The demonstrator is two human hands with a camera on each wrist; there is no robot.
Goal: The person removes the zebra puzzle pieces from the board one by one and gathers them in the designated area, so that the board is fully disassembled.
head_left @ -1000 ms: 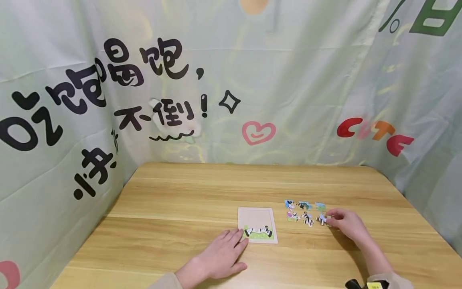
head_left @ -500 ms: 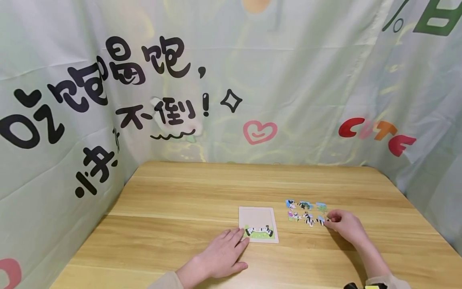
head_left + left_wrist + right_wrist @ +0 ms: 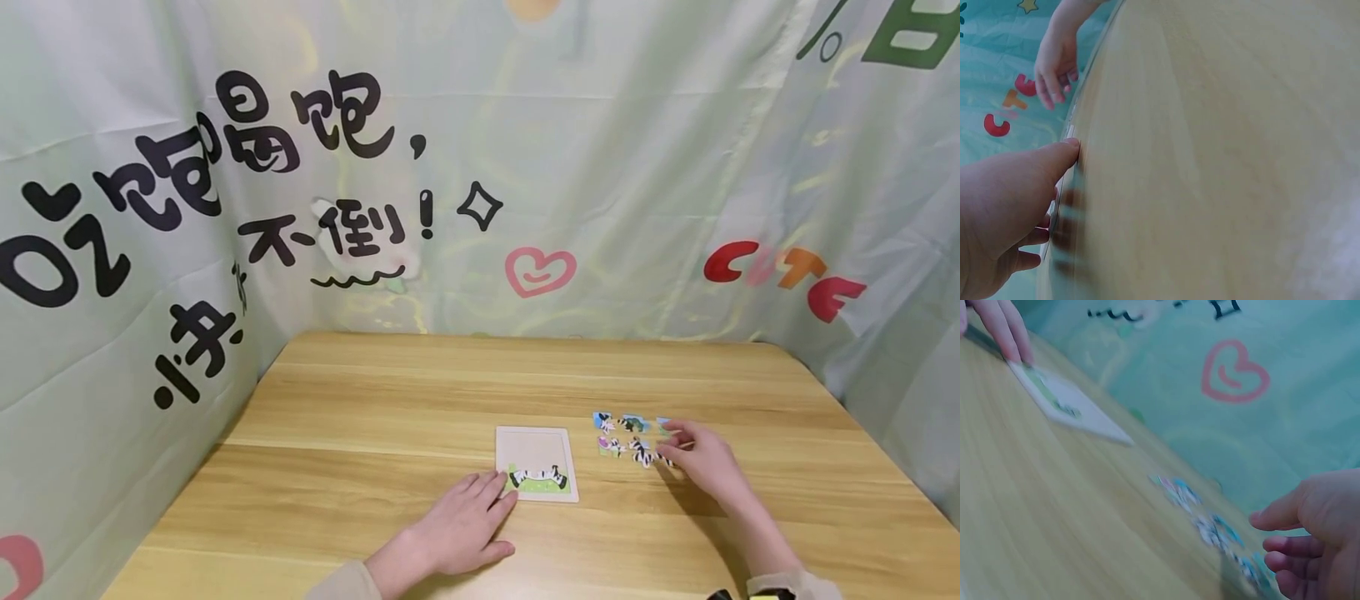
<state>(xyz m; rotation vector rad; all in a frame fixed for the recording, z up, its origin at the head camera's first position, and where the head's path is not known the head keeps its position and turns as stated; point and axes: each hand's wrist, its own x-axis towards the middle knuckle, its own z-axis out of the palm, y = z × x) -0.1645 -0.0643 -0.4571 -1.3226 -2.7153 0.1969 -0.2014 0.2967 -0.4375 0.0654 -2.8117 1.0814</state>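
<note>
A pale puzzle tray (image 3: 532,446) lies on the table with a green strip of zebra legs (image 3: 538,480) fitted along its near edge. My left hand (image 3: 467,527) rests flat, its straight fingertips on the tray's near left corner. Right of the tray, several loose puzzle pieces (image 3: 641,452) with zebra and blue-sky prints form two rows. My right hand (image 3: 707,460) hovers over the right end of these rows, partly hiding the two pieces there. In the right wrist view its thumb (image 3: 1279,514) and loosely bent fingers stand apart, with nothing visible between them.
The wooden table (image 3: 360,417) stretches beyond both hands. A printed cloth (image 3: 615,183) hangs behind it and along both sides. A dark strap with a yellow label (image 3: 772,594) shows at the right wrist.
My right hand has moved slightly left and away from me, off the near right piece and over the right end of the rows. The left hand stays on the tray.
</note>
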